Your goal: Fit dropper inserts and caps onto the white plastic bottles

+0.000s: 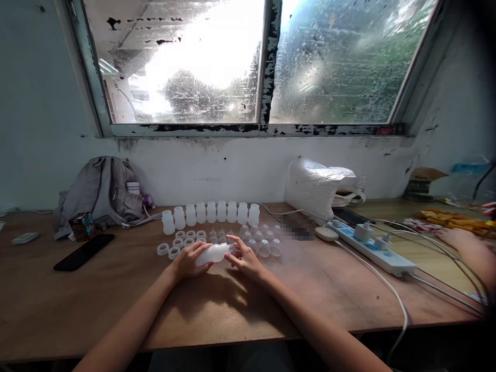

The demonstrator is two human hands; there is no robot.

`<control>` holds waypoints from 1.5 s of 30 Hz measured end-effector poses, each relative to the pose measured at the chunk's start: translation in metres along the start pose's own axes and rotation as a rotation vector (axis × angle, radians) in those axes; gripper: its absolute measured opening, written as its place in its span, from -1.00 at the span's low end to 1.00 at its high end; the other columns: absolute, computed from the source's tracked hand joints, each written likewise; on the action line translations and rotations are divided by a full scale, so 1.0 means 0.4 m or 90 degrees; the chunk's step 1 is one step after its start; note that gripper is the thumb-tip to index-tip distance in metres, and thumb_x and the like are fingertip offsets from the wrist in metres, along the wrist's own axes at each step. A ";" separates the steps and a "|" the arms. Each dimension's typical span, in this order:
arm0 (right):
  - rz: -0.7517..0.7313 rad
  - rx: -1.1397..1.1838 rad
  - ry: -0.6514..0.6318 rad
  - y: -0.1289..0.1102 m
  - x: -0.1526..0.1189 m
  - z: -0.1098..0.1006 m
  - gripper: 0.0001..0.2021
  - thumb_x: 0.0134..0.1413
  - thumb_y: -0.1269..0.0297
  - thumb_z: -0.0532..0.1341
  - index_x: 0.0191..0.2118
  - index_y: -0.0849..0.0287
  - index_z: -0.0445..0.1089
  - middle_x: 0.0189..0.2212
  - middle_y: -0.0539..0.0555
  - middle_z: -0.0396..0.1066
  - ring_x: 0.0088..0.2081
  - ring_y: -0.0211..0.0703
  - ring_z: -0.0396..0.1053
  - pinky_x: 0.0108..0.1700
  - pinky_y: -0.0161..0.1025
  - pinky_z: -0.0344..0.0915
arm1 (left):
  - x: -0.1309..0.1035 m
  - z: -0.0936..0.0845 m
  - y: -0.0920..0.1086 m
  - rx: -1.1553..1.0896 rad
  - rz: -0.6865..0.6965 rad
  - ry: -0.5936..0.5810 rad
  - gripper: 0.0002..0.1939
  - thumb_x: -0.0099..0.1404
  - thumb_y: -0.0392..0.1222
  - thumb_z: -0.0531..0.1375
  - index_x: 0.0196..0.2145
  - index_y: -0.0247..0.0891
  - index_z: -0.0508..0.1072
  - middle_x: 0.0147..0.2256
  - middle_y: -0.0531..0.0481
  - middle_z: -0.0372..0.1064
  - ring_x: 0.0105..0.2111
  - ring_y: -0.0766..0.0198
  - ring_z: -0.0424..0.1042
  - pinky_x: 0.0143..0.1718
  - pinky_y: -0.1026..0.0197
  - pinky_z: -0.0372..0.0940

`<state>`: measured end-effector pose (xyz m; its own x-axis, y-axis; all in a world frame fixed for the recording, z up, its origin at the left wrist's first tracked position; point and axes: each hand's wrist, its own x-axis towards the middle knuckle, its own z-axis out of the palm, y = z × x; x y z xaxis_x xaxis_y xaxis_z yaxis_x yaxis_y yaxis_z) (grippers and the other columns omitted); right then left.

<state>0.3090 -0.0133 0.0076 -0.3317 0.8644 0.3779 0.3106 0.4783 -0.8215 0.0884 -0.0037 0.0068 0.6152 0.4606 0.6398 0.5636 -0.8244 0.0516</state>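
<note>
My left hand (188, 261) is wrapped around the body of a frosted white baby bottle (211, 254), which lies tilted nearly sideways above the table. At its top end, my right hand (246, 258) closes its fingers around the neck and a clear piece (232, 248), partly hidden by the fingers. Behind them stands a row of similar bottle bodies (211, 212). White screw rings (174, 252) lie in short rows to the left. Clear teats (221, 233) sit in the middle, beside several clear dome caps (264, 248) on the right.
A black phone (84, 252), a small box (82, 227) and a grey backpack (103, 191) are on the left. To the right are a power strip (374, 250) with cables, a white round device (326, 234) and a silvery bag (315, 186). Another person's hand (455, 238) rests at far right.
</note>
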 end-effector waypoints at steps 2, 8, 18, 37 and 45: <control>0.011 0.038 -0.012 0.002 0.001 0.004 -0.41 -0.12 0.10 0.16 0.06 0.11 0.00 -0.40 0.01 0.30 -0.60 -0.38 0.26 -0.57 -0.39 0.21 | 0.001 0.001 -0.002 -0.001 -0.011 -0.010 -0.57 0.15 -0.06 0.06 -0.05 -0.29 0.21 -0.19 -0.15 0.29 -0.21 0.20 0.32 -0.21 0.16 0.31; 0.032 0.082 -0.031 0.017 0.008 -0.003 -0.56 -0.21 0.08 0.22 -0.16 0.17 0.21 -0.47 -0.01 0.28 -0.62 -0.38 0.22 -0.66 -0.42 0.19 | 0.005 0.012 0.000 0.031 -0.006 -0.044 -0.59 0.17 -0.02 0.05 -0.08 -0.30 0.19 -0.18 -0.15 0.30 -0.19 0.19 0.33 -0.20 0.15 0.30; 0.056 0.103 -0.005 0.024 0.005 -0.002 -0.61 -0.15 0.08 0.17 -0.22 0.25 0.24 -0.61 -0.03 0.28 -0.65 -0.36 0.23 -0.64 -0.40 0.19 | 0.011 0.031 0.001 0.116 0.071 -0.008 -0.56 0.21 -0.06 0.01 0.01 -0.29 0.07 -0.18 -0.16 0.28 -0.16 0.19 0.29 -0.17 0.09 0.28; 0.176 -0.490 0.203 0.067 0.038 -0.145 -0.70 -0.08 0.08 0.11 -0.32 0.20 0.38 -0.30 0.18 0.31 -0.31 -0.10 0.29 -0.36 -0.27 0.12 | 0.007 0.005 0.005 0.071 -0.047 0.026 -0.57 0.18 -0.04 0.03 -0.05 -0.32 0.18 -0.21 -0.16 0.31 -0.21 0.17 0.33 -0.22 0.16 0.29; 0.101 -0.223 0.330 0.036 0.046 -0.126 -0.69 -0.10 0.02 0.11 -0.44 0.20 0.34 -0.54 0.07 0.32 -0.49 -0.21 0.27 -0.45 -0.29 0.15 | 0.009 0.006 0.016 -0.019 -0.120 0.010 -0.61 0.16 -0.03 0.04 -0.09 -0.27 0.23 -0.23 -0.10 0.34 -0.27 0.22 0.37 -0.25 0.20 0.29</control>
<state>0.3521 0.0171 0.0242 0.1891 0.8496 0.4925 0.6213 0.2848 -0.7299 0.0957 -0.0065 0.0076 0.4912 0.6031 0.6284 0.6512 -0.7335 0.1950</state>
